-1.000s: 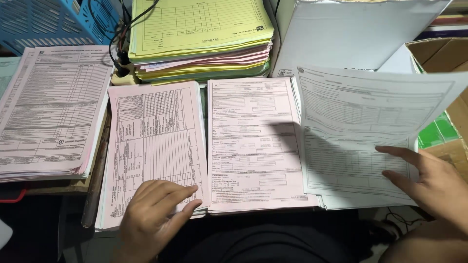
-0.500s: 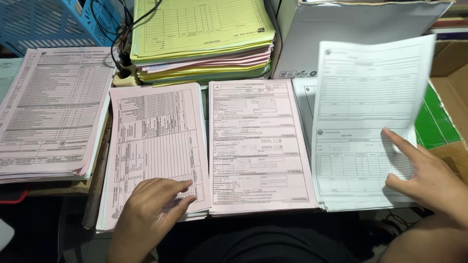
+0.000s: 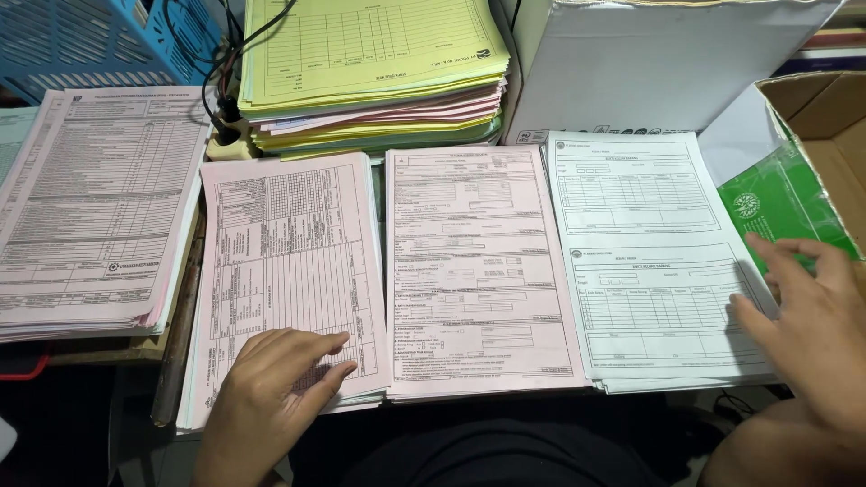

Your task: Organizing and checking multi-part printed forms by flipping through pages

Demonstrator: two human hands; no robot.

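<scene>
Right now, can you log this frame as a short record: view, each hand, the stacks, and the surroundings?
view: head camera, looking down
left hand: flat on the left pink form stack
right hand: on the right edge of the white form stack
middle: pink form stack, untouched
far left: grey-printed stack
behind: yellow pile, white box, blue basket

single head-worn view, looking steeply down and forward, close over paper stacks [image 3: 475, 271] on a desk
</scene>
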